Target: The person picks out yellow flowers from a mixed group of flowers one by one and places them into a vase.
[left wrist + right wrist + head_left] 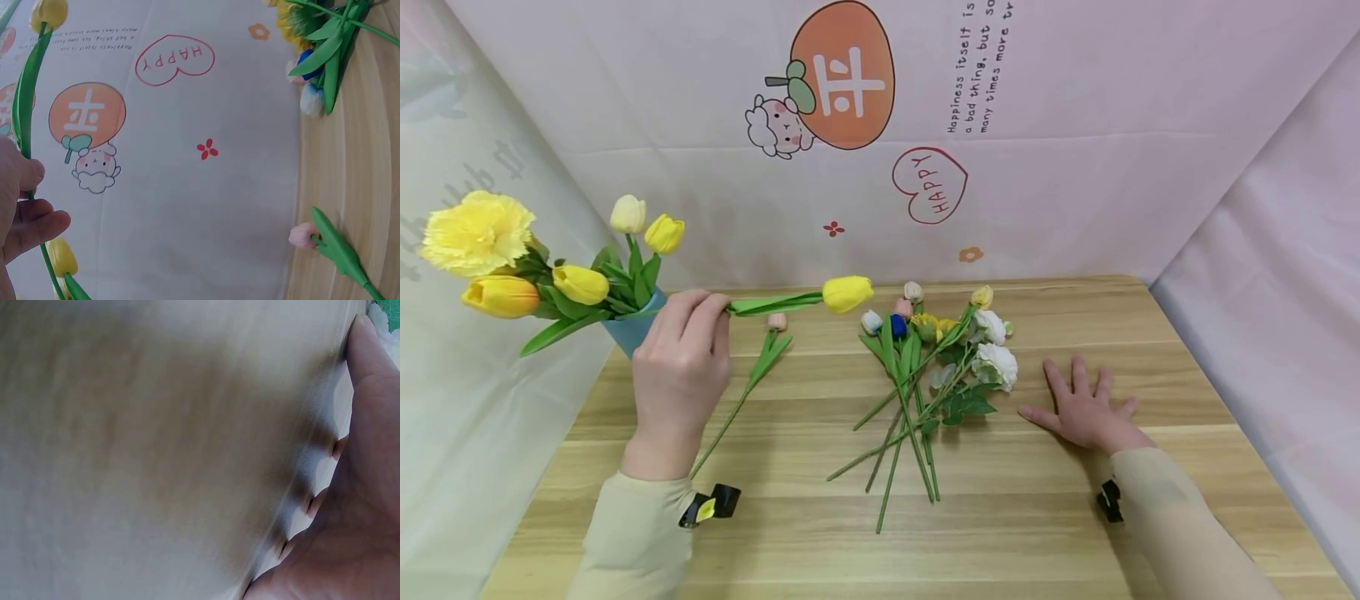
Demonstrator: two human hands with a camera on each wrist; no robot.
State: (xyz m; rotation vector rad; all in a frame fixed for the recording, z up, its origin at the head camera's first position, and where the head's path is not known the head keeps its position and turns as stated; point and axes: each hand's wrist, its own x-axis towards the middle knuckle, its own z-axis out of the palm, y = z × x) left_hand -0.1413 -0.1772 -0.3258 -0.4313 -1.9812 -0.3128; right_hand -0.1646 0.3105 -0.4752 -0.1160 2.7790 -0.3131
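Observation:
My left hand (pixel 681 367) pinches the green stem of a yellow tulip (pixel 847 294) between thumb and fingers, with the bloom pointing right. In the left wrist view the stem (pixel 25 125) runs past the thumb and fingertips. Just behind this hand stands a blue vase (pixel 628 332), partly hidden by it. The vase holds a big yellow carnation-like flower (pixel 478 233), a cream tulip (pixel 628 214) and several yellow tulips (pixel 581 284). My right hand (pixel 1082 414) rests on the wooden table (pixel 1037 517) with fingers spread, holding nothing.
A pink tulip (pixel 763 367) lies beside the left hand. Mid-table is a loose pile of stems, with a blue tulip (pixel 898 325), white flowers (pixel 996 367) and a sunflower (pixel 925 327). A printed cloth (pixel 1060 183) rises behind the table.

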